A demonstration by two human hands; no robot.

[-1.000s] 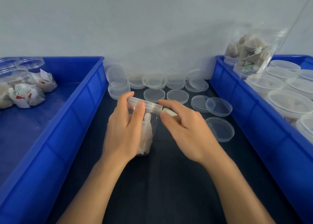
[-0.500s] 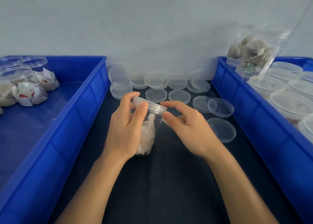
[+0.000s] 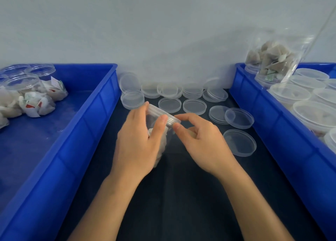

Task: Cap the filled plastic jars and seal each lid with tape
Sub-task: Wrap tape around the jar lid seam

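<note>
The left hand [image 3: 138, 142] gripped the filled jar [image 3: 160, 137] at bench centre, between the two blue bins [image 3: 101, 102], fingers and thumb curled round its body just under the lid [image 3: 163, 114]. The jar was tilted, its capped top leaning away from the person and toward the right. The right hand [image 3: 201, 140] sat just beside the lid rim, index finger and thumb drawn together at the edge; a pale piece lay tucked under its fingers, possibly tape, though the view did not settle that. Whether the fingertips pinched the tape or only pressed the rim could not be told.

Judged step: sealing the lid seam. To do it well, the left hand should hold the jar steady and turn it slowly while the right thumb presses the tape flat across the join of lid and wall, without wrinkles and with the end lapped over the start.

Pose: both forearms came in from the near edge and converged on the jar, wrists low over the dark mat [image 3: 181, 195]. Loose lids [image 3: 239, 118] lay behind, well apart from the hands.
</note>
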